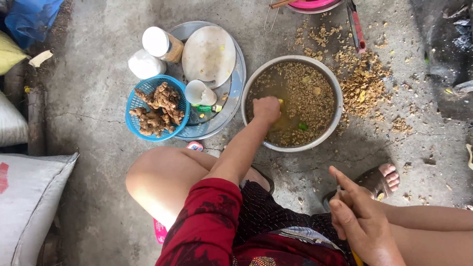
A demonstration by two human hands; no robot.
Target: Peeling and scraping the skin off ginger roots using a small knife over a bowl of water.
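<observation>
My left hand [266, 109] is down in the metal basin [339, 106] on the concrete floor [88, 98], its grip curled shut around a small yellow piece [280, 101] that peeks out just beside my knuckles; what the piece is I cannot tell. Around that grip the basin holds murky water [268, 83] thick with floating brown peelings [310, 98], and a green scrap [302, 126] drifts a little nearer to me than my fist. My right hand [357, 216] rests well apart from the basin, back by my knee, fingers loose and spread, index pointing up, holding nothing I can see clearly, though something yellow [356, 257] shows at its lower edge. Beyond the basin, away from my left grip, loose peelings [362, 83] are scattered over the floor. To the left of my left hand sits a round metal tray [235, 103] carrying a pale round board [209, 55], a tipped white cup [199, 92] and a white-lidded jar [161, 43]. A blue basket [133, 101] of ginger roots [158, 109] overlaps the tray's far left edge. My sandalled foot [382, 178] lies just past my right hand.
</observation>
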